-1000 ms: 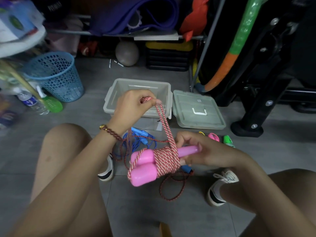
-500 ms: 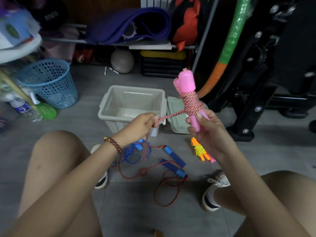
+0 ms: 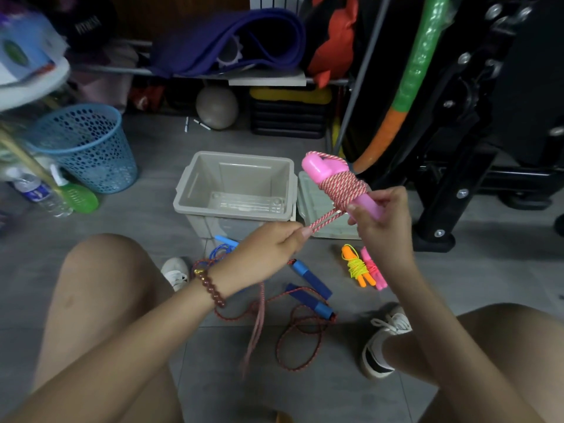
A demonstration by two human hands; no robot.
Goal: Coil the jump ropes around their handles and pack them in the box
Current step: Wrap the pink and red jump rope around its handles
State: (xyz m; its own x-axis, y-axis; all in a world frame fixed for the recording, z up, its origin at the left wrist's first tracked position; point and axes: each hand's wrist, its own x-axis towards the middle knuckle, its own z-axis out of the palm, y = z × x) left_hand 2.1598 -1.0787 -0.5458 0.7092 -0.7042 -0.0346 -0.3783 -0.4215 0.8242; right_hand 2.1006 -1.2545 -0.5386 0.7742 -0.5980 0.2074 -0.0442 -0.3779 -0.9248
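A person sits over a grey tiled floor (image 3: 158, 166), bare knees at either side, seen from above. The right hand (image 3: 383, 230) holds up a pair of glossy pink plastic jump-rope handles (image 3: 320, 172), tilted with their rounded ends pointing up and to the left; its fingers (image 3: 387, 196) are curled round the lower ends. A red-and-white braided rope (image 3: 343, 187) is wound in tight turns round the middle of the handles. Two strands run from the coil down to the left hand (image 3: 268, 248), whose thumb and fingers pinch them together; the loose rest hangs, blurred, toward the floor.

Just behind the hands, an open grey plastic storage box (image 3: 183, 193) stands on the floor, with its grey lid (image 3: 309, 206) lying flat beside it on the right. On the floor nearer the person lie an uncoiled rope with blue handles (image 3: 311, 280), and two small coiled bundles side by side, one orange and yellow (image 3: 354, 265), one pink (image 3: 374, 271). A blue perforated plastic basket (image 3: 88, 148) stands far left.
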